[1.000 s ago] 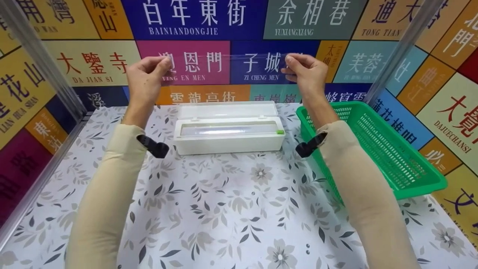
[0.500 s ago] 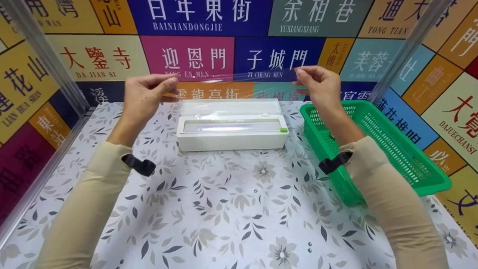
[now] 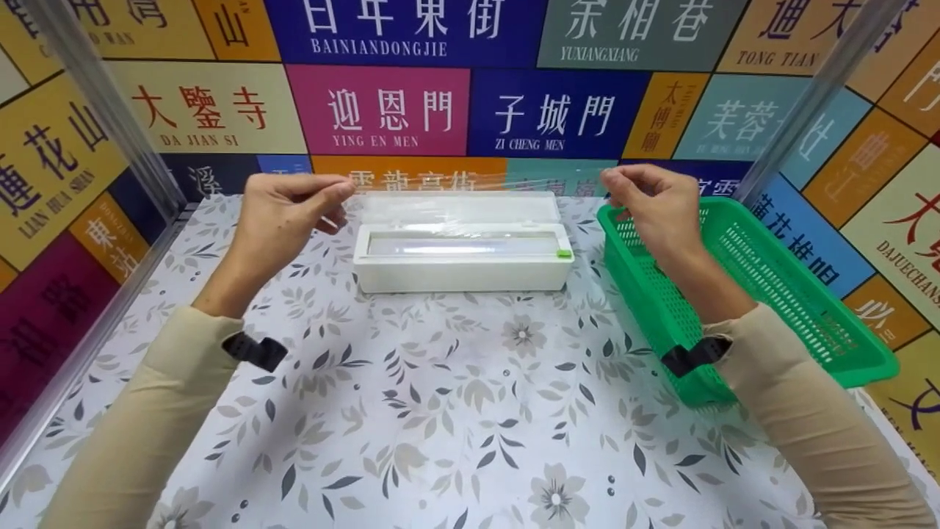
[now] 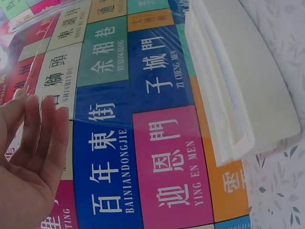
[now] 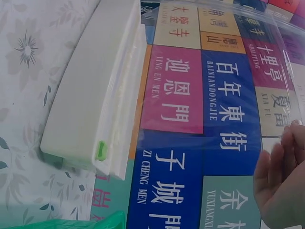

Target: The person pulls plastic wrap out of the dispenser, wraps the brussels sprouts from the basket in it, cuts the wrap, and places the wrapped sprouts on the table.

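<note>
A thin clear sheet of cling film (image 3: 477, 180) is stretched between my two hands. My left hand (image 3: 283, 209) pinches its left end between thumb and forefinger. On the right side, the thumb and forefinger of my right hand (image 3: 661, 206) pinch the other end. Behind and below the film sits a white cling film dispenser (image 3: 463, 275), its lid (image 3: 463, 208) raised and a small green slider (image 3: 564, 253) at its right end. In the left wrist view the film (image 4: 114, 90) shows as faint creases and glare running from the fingertips toward the dispenser (image 4: 252, 86).
A green plastic basket (image 3: 650, 301) stands at the right, partly under my right wrist. Flowered cloth (image 3: 440, 411) covers the table. A wall of coloured signs (image 3: 378, 110) rises at the back, with clear upright edges (image 3: 117, 110) at the corners.
Both hands have come down and somewhat apart, bringing the film lower, in front of the dispenser's raised lid. The dispenser and basket stay in place while the head view shifts slightly.
</note>
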Demonstrator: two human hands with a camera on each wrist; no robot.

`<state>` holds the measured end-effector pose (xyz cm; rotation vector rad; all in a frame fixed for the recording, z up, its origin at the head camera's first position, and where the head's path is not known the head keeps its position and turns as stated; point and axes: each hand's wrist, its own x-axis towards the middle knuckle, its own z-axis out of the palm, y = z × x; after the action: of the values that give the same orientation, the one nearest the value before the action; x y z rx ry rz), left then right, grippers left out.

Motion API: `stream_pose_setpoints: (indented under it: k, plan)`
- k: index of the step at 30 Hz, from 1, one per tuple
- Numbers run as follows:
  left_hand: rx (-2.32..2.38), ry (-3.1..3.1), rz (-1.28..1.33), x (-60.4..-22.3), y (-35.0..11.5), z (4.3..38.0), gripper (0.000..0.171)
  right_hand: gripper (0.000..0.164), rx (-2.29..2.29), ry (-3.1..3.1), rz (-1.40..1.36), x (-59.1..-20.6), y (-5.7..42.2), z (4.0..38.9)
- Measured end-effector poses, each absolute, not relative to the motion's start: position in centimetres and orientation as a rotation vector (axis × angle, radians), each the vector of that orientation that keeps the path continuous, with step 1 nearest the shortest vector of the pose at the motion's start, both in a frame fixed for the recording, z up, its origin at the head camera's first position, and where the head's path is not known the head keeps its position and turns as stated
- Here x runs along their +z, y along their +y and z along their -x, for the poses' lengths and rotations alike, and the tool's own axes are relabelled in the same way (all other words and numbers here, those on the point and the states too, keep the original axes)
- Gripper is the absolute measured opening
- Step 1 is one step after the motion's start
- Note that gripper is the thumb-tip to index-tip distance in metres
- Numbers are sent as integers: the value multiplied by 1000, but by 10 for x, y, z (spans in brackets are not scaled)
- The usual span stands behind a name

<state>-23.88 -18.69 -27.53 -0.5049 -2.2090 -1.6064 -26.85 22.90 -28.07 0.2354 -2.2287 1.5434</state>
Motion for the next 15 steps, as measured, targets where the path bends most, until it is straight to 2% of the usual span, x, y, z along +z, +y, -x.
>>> stream_pose_setpoints:
  k: [9,15]
  plan:
    - [-1844,-2170,419,-278,-186,225,30,29,1763,-2229,-362,-283,227,254]
    - [-2022,-2200,178,-289,-179,216,41,39,1970,-2205,-249,-286,229,245]
